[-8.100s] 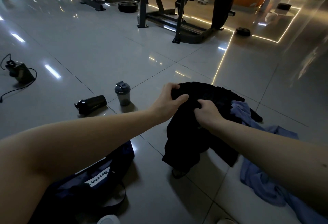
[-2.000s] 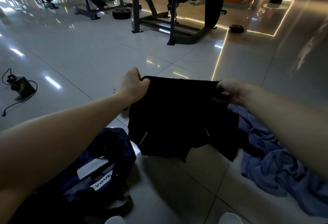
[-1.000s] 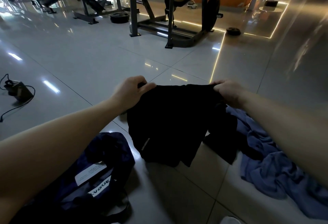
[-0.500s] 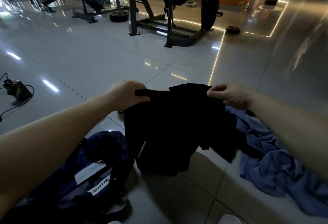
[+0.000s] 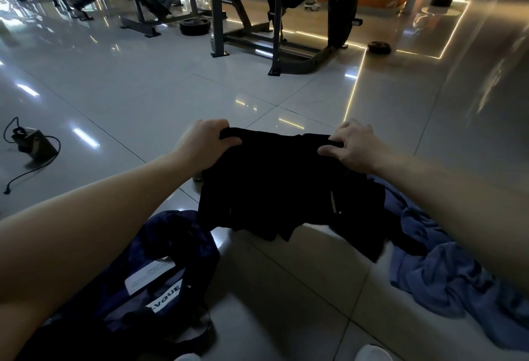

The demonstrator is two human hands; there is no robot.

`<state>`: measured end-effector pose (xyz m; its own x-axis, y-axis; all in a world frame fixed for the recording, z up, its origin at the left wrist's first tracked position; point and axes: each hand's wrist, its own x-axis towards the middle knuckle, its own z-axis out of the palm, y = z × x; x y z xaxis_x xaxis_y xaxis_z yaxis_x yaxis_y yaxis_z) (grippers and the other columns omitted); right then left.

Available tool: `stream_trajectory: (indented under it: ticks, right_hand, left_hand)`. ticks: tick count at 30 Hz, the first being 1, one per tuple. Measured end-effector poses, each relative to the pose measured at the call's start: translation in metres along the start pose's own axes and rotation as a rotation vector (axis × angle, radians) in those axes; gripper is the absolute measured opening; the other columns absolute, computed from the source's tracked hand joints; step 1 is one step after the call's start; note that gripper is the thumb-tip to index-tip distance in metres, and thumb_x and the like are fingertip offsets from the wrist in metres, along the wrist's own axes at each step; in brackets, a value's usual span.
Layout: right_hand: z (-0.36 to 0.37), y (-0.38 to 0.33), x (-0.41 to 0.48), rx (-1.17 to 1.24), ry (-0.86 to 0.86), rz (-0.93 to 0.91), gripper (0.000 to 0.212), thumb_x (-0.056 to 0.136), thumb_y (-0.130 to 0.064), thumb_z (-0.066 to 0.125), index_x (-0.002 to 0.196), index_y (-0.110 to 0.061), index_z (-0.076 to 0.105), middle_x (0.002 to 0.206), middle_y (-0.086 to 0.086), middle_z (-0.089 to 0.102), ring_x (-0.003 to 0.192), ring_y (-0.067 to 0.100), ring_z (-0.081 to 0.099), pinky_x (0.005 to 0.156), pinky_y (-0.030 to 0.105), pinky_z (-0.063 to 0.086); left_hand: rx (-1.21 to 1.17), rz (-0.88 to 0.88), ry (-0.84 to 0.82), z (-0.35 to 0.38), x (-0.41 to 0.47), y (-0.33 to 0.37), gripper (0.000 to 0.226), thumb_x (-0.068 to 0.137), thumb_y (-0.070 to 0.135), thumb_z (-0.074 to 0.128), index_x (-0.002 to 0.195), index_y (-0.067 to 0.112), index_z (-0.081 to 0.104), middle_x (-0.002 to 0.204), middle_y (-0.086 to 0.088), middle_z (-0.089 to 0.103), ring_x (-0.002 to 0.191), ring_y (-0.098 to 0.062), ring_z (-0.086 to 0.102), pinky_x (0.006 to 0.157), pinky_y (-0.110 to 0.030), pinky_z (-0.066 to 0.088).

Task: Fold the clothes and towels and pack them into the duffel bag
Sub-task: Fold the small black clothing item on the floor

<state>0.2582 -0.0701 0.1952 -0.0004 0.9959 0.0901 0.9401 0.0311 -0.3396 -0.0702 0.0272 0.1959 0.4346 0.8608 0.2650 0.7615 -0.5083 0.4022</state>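
Observation:
A black garment (image 5: 274,183) hangs in front of me above the tiled floor, doubled over along its top edge. My left hand (image 5: 204,146) grips the top left corner with curled fingers. My right hand (image 5: 350,146) pinches the top right corner between thumb and fingers. Below my left arm lies the navy duffel bag (image 5: 160,260), open, with a white label showing. A crumpled blue towel (image 5: 435,260) lies on the floor at the right, partly under the black cloth and my right arm.
A black box with a cable (image 5: 31,143) sits on the floor at the left. A weight bench rack (image 5: 274,31) and loose weight plates (image 5: 379,47) stand further back. White shoe tips (image 5: 372,353) show at the bottom edge.
The garment's top edge has been drawn flatter and wider between my hands, and its lower part now hangs shorter. Both hands stay on its top corners.

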Motion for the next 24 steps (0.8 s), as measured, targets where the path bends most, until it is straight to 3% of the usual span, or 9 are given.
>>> stream_trajectory:
  ticks: [2,3,6,9,13,15,18,22,24]
  right_hand:
    - [0.000,-0.006,-0.001,0.168,0.033,0.006,0.018,0.095,-0.038,0.066,0.091,-0.025,0.077,0.081,-0.008,0.069,0.080,0.005,0.065,0.068,0.014,0.045]
    - [0.002,-0.009,-0.001,0.196,0.042,0.000,0.017,0.096,-0.035,0.066,0.096,-0.023,0.078,0.080,-0.010,0.071,0.077,0.004,0.066,0.066,0.013,0.045]
    - [0.008,-0.016,0.001,0.135,0.032,-0.018,0.020,0.095,-0.026,0.067,0.112,-0.021,0.076,0.098,-0.003,0.074,0.093,0.014,0.066,0.086,0.029,0.051]
    - [0.014,-0.021,0.002,0.067,0.013,-0.010,0.022,0.090,-0.016,0.066,0.111,-0.017,0.074,0.097,0.000,0.071,0.089,0.016,0.060,0.080,0.028,0.044]
    - [0.020,-0.029,0.002,-0.133,-0.054,0.000,0.017,0.083,-0.025,0.063,0.098,-0.023,0.055,0.079,-0.007,0.052,0.085,0.025,0.055,0.069,0.032,0.038]
    - [0.024,-0.033,0.002,-0.232,-0.109,-0.007,0.029,0.082,-0.027,0.061,0.108,-0.024,0.050,0.086,-0.002,0.055,0.087,0.027,0.056,0.069,0.035,0.040]
    - [0.033,-0.034,0.001,-0.200,-0.157,-0.049,0.040,0.085,-0.034,0.058,0.122,-0.023,0.044,0.093,0.003,0.059,0.088,0.028,0.059,0.070,0.037,0.043]
    - [0.042,-0.034,-0.002,-0.149,-0.157,-0.048,0.050,0.086,-0.067,0.058,0.112,-0.025,0.054,0.090,-0.001,0.063,0.086,0.021,0.060,0.076,0.040,0.051]
    - [0.046,-0.033,-0.001,-0.167,-0.124,-0.016,0.048,0.088,-0.068,0.057,0.103,-0.023,0.062,0.088,-0.003,0.061,0.086,0.019,0.059,0.075,0.037,0.049]
  left_hand:
    - [0.002,-0.010,0.015,-0.001,0.001,0.000,0.024,0.093,0.038,0.065,0.097,0.015,0.067,0.087,-0.006,0.066,0.081,-0.029,0.061,0.073,-0.041,0.053]
    - [0.005,-0.011,0.022,0.000,0.002,0.001,0.023,0.093,0.037,0.064,0.102,0.017,0.069,0.091,-0.006,0.068,0.085,-0.029,0.062,0.075,-0.040,0.052]
    - [0.096,-0.033,0.029,0.004,0.001,0.008,0.023,0.092,0.038,0.063,0.090,0.016,0.068,0.083,-0.004,0.065,0.079,-0.027,0.059,0.063,-0.033,0.043]
    - [0.106,-0.054,0.039,0.008,-0.001,0.014,0.024,0.086,0.037,0.064,0.074,0.017,0.059,0.072,-0.003,0.059,0.070,-0.028,0.056,0.056,-0.030,0.035]
    - [0.102,-0.035,0.015,0.011,-0.002,0.022,0.025,0.082,0.035,0.062,0.070,0.020,0.047,0.068,0.000,0.053,0.068,-0.029,0.051,0.060,-0.035,0.046]
    - [0.116,-0.002,0.003,0.013,-0.001,0.026,0.025,0.082,0.035,0.062,0.070,0.020,0.046,0.068,0.000,0.053,0.069,-0.030,0.053,0.061,-0.035,0.047]
    - [0.057,0.005,0.001,0.017,-0.001,0.029,0.026,0.082,0.032,0.062,0.069,0.020,0.043,0.067,-0.002,0.054,0.067,-0.031,0.055,0.059,-0.037,0.047]
    - [-0.004,-0.009,-0.003,0.018,-0.003,0.029,0.016,0.081,0.032,0.061,0.077,0.020,0.051,0.071,-0.004,0.058,0.069,-0.030,0.057,0.063,-0.040,0.052]
    - [-0.025,-0.006,0.000,0.018,-0.004,0.030,0.015,0.081,0.032,0.061,0.078,0.020,0.052,0.071,-0.002,0.059,0.069,-0.029,0.058,0.063,-0.040,0.052]
